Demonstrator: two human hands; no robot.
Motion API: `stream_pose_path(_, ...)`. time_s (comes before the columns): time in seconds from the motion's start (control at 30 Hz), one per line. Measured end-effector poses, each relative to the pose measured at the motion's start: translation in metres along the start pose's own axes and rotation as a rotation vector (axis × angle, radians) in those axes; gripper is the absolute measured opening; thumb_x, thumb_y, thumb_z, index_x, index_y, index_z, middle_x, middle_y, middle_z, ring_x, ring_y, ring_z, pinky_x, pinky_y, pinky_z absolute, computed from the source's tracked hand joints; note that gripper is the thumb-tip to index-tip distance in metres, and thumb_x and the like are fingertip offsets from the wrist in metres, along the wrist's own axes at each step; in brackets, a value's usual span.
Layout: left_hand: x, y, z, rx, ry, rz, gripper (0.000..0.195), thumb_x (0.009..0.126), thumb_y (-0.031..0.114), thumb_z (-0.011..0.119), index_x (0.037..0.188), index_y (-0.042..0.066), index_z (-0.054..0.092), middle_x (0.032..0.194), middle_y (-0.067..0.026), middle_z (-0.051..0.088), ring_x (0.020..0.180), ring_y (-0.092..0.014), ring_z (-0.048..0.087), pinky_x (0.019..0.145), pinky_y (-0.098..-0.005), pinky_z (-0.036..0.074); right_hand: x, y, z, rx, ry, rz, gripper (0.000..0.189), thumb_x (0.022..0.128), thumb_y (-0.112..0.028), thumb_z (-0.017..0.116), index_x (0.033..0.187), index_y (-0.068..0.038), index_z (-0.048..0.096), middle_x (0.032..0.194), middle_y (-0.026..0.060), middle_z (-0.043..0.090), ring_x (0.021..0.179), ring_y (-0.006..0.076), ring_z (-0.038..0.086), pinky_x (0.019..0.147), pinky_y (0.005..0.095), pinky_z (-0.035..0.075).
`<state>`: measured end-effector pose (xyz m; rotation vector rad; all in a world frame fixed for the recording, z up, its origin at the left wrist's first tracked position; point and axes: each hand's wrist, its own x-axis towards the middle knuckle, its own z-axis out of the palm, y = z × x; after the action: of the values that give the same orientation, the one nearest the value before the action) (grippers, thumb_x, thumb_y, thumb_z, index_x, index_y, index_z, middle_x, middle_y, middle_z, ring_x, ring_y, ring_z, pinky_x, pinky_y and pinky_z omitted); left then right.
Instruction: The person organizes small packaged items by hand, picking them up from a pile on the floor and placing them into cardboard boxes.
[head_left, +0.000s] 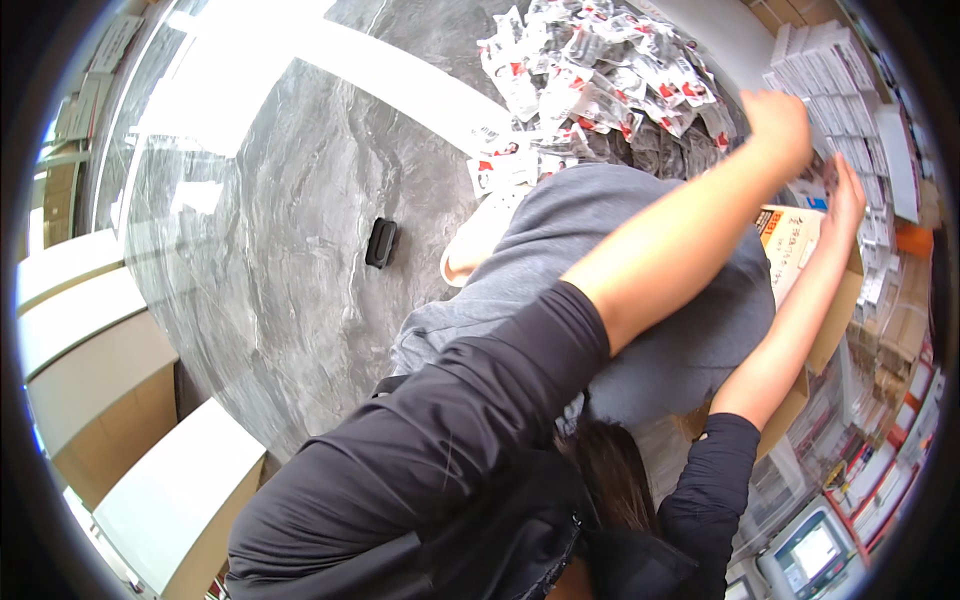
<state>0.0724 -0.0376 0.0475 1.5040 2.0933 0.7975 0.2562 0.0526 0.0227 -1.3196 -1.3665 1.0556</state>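
Both arms, in black sleeves pushed up to the elbows, reach toward the upper right over my grey-clad legs (660, 300). My left hand (776, 131) is bent at the wrist with its fingers curled and mostly hidden. Below it and to the right, my right hand (846, 196) has its fingers stretched upward. A partly hidden dark item with a blue patch (816, 201) lies between the hands; whether either one grips it is unclear. Close to my right forearm is an open cardboard box (834, 315). A panel with an orange label and handwriting (791, 244) shows there.
Plastic-bagged items (600, 75) with red-and-white labels form a heap at the top. A small black tray (382, 243) lies on the grey marbled floor (300, 187). White boxes (829, 64) are stacked at right, above a device with a screen (816, 551). White-topped units (180, 487) line the left.
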Motion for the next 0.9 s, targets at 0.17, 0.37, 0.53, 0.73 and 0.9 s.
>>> stream_pose_path(0.17,-0.004,0.017,0.012,-0.032,-0.033,0.019,0.041,0.051,0.023,0.072,0.088,0.009,0.063,0.093,-0.0079,0.06,0.096,-0.022,0.053,0.085,-0.0367,0.033,0.008,0.009,-0.03,-0.002,0.069,0.026,0.029,0.074,-0.018,0.065,0.095,0.001,0.058,0.086,0.0043,0.058,0.083,0.0128,0.052,0.076,0.0255,0.037)
stream_pose_path(0.37,0.002,0.013,0.016,-0.029,-0.084,0.027,0.038,0.053,0.023,0.071,0.088,0.009,0.063,0.092,-0.0079,0.061,0.094,-0.023,0.055,0.083,-0.0374,0.035,0.006,0.009,-0.037,-0.043,0.058,0.128,0.039,0.072,-0.025,0.066,0.102,-0.003,0.057,0.101,0.0045,0.056,0.098,0.0144,0.048,0.09,0.0304,0.026)
stream_pose_path(0.53,0.029,-0.008,0.014,-0.223,-0.047,-0.057,0.046,0.051,0.035,0.076,0.087,0.008,0.064,0.089,-0.0072,0.062,0.084,-0.02,0.06,0.076,-0.0331,0.042,-0.016,-0.014,0.005,-0.052,0.123,0.101,0.042,0.071,-0.024,0.067,0.104,-0.001,0.055,0.102,0.005,0.056,0.1,0.0148,0.048,0.091,0.0326,0.026)
stream_pose_path(0.73,0.036,-0.034,-0.011,-0.436,0.038,-0.035,0.049,0.051,0.052,0.072,0.067,0.006,0.066,0.069,-0.0066,0.063,0.069,-0.021,0.061,0.063,-0.0305,0.048,-0.016,-0.022,0.016,0.094,0.06,0.11,0.039,0.072,-0.022,0.066,0.102,0.0,0.055,0.099,0.0054,0.056,0.097,0.0161,0.049,0.09,0.0314,0.029)
stream_pose_path(0.9,0.032,-0.033,-0.02,-0.302,0.138,0.016,0.048,0.059,0.054,0.066,0.071,0.007,0.066,0.071,-0.0078,0.063,0.07,-0.021,0.061,0.062,-0.031,0.048,-0.013,-0.024,0.025,0.204,0.015,0.114,0.028,0.075,-0.015,0.064,0.097,0.001,0.056,0.093,0.0063,0.057,0.09,0.0154,0.053,0.081,0.0266,0.037)
